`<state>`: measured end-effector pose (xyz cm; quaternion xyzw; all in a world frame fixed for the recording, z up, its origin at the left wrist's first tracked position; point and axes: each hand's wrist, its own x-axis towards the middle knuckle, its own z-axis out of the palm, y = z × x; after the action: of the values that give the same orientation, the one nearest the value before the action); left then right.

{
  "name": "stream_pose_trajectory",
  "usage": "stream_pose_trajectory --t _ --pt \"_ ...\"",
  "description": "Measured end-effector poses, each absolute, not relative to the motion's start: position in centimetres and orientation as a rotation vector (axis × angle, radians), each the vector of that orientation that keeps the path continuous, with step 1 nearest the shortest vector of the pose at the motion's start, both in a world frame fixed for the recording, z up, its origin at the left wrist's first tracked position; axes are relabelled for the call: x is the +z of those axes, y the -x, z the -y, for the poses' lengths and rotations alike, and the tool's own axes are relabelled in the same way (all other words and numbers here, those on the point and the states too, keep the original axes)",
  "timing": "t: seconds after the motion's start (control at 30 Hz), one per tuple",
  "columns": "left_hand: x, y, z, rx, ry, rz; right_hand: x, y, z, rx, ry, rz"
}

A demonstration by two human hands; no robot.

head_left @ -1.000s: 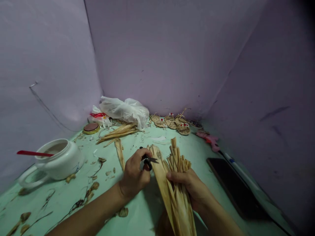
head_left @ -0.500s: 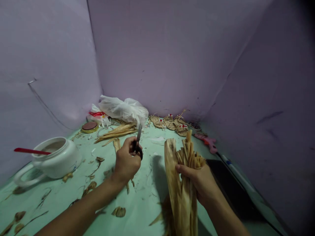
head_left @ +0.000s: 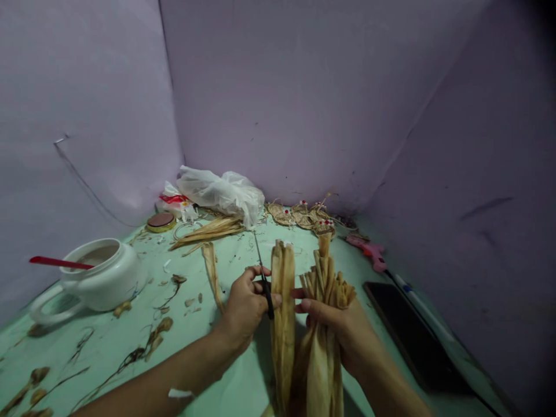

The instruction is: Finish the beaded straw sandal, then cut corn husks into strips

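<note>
My right hand [head_left: 343,327] is closed round a bundle of dried husk strips [head_left: 324,289] held upright over the green table [head_left: 130,324]. One wide husk leaf [head_left: 283,307] stands apart at the bundle's left side. My left hand [head_left: 245,304] grips small black-handled scissors [head_left: 262,278], blades pointing up and away, and its fingertips touch the wide leaf's left edge. The two hands nearly meet across that leaf.
A white pot [head_left: 102,281] with a red-handled tool sits at the left. A plastic bag [head_left: 217,194], loose husks [head_left: 208,231] and small woven pieces [head_left: 304,215] lie at the back. A pink glue gun [head_left: 369,250] and dark phone [head_left: 412,330] are on the right. Scraps litter the table.
My left hand, which had lifted away to the left with the scissors, has come back against the wide leaf. The bundle in my right hand has shifted left and slightly lower.
</note>
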<state>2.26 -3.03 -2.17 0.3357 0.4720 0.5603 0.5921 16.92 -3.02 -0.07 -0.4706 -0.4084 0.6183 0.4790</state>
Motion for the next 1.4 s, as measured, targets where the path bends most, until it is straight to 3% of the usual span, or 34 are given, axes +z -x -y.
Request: stream_pose_trajectory --t 0.17,0.43,0.77,1.1,1.4 --pt "-2.1 -1.8 2.4 1.325 -0.773 -1.185 0.1 -17.4 2.3 1.443 1.253 0.810" --pt "-2.4 -2.6 3.4 1.411 -0.785 -1.125 -1.1 -15.8 3.5 1.863 1.020 0.858" --pt "-1.3 -0.5 1.4 1.537 -0.971 -1.374 -1.5 -16.0 3.0 1.725 1.206 0.883" --pt "-0.5 0.6 0.6 1.460 -1.089 -1.397 -1.7 -15.6 3.9 1.726 1.257 1.100" --pt "0.0 0.9 0.5 1.496 -0.974 -1.299 -1.5 -16.0 3.4 1.800 1.186 0.976"
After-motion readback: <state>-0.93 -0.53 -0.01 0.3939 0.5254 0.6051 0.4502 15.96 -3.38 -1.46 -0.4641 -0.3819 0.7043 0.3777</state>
